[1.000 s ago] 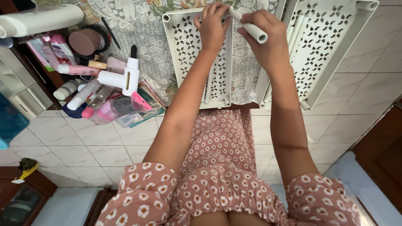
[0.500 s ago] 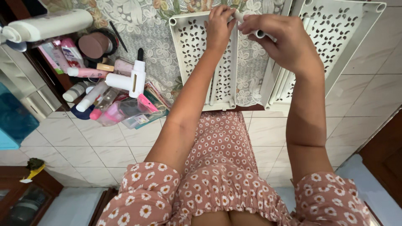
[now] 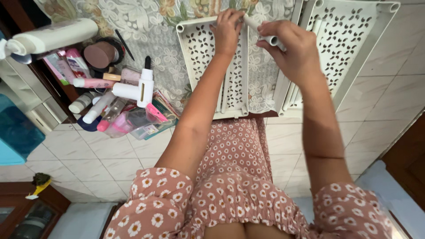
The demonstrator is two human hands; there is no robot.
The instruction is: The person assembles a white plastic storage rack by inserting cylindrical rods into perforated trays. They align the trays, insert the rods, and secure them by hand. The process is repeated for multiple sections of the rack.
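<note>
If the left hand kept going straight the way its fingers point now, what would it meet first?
Probably the corner of the white perforated tray: the left hand already sits at its top right corner, beside the white tube held by the right hand. Depth is unclear.

Tabletop [image 3: 146,9] w/ a floral lace cloth [image 3: 168,57] over it. On the cloth, centre: white perforated tray [image 3: 195,48], lying flat. Just right of it a 2nd white perforated tray [image 3: 349,48], tilted, its edge resting by the first. Left side is a clutter of toiletries: big white bottle [image 3: 57,35] on its side, round brown compact [image 3: 99,55], pink tube [image 3: 93,82], white pump bottle [image 3: 133,90], clear pouch [image 3: 133,121] at the front edge, small bottles packed touching each other. Below & right: pale tiled floor [image 3: 106,168].
</note>
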